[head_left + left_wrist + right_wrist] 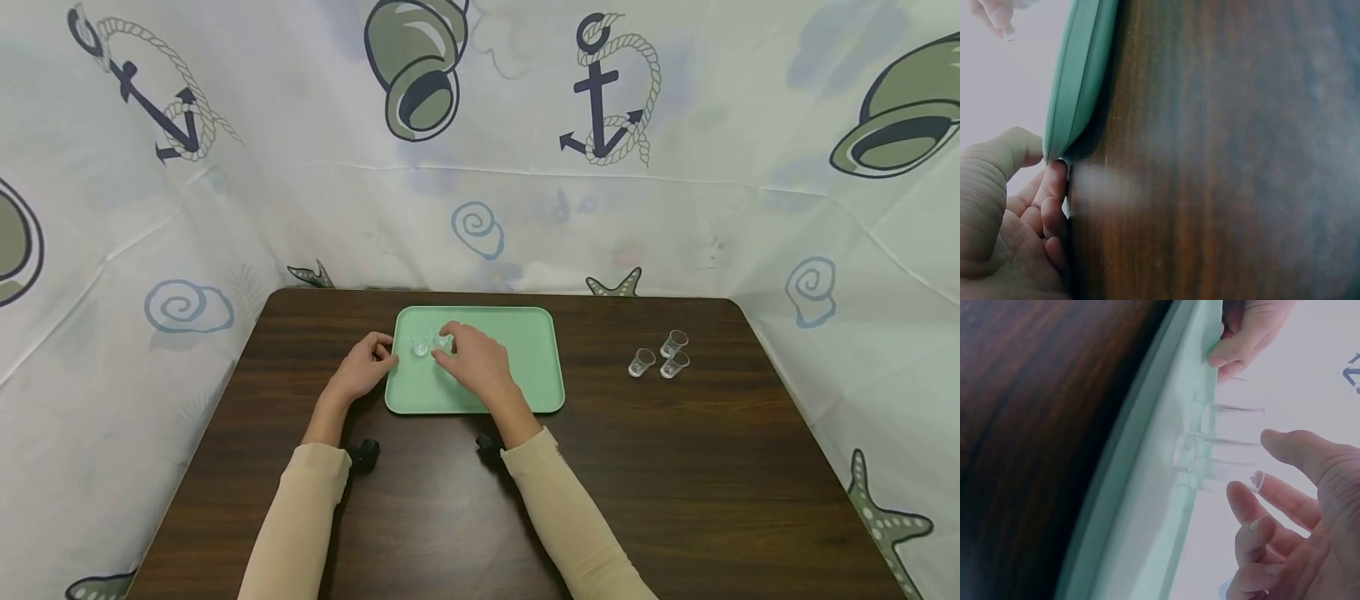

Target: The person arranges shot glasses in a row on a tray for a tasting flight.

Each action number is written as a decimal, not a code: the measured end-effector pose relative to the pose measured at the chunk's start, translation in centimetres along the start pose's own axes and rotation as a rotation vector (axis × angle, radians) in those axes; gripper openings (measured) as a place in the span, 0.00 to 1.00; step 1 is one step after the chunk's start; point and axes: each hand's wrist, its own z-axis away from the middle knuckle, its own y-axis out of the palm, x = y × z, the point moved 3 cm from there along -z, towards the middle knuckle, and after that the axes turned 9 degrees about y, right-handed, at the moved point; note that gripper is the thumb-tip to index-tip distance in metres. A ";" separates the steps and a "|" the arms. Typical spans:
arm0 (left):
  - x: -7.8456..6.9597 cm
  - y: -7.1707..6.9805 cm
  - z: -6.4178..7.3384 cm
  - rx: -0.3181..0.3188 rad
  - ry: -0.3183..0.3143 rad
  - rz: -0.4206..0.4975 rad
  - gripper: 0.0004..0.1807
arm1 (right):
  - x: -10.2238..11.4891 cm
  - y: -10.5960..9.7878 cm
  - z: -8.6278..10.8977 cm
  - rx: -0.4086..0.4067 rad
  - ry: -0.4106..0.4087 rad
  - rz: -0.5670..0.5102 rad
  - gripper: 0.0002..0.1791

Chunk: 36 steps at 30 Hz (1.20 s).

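A pale green tray point(480, 400) lies on the dark wooden table. My left hand point(365, 367) is at its left edge, and in the left wrist view the thumb and forefinger pinch the tray's rim point(1054, 140). Small clear plastic cups stand together on the tray's left half, one cup point(420, 346) nearest the left hand. Over them reaches my right hand point(476, 360). In the right wrist view its thumb and fingers are spread apart beside the rims of the clear cups point(1233, 409), with a gap between the fingertips.
Three more small clear cups point(673, 363) stand in a cluster on the table point(675, 467) to the right of the tray. Behind the table and at its sides hangs a white curtain point(525, 100) with anchors and shells. Dark wrist cameras sit under both sleeves.
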 end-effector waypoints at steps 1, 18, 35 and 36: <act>0.0 0.0 0.0 -0.001 -0.001 0.001 0.23 | 0.0 -0.1 0.1 0.005 -0.002 -0.002 0.23; 0.0 0.0 0.2 0.008 -0.003 0.005 0.24 | -1.6 0.2 1.5 0.001 0.018 -0.045 0.28; 0.1 -0.2 0.3 0.034 0.024 0.030 0.25 | -4.1 -3.2 2.7 -0.053 0.067 -0.124 0.33; 0.1 -0.2 0.3 0.033 0.024 0.029 0.25 | -4.2 -3.4 2.9 -0.054 0.065 -0.126 0.33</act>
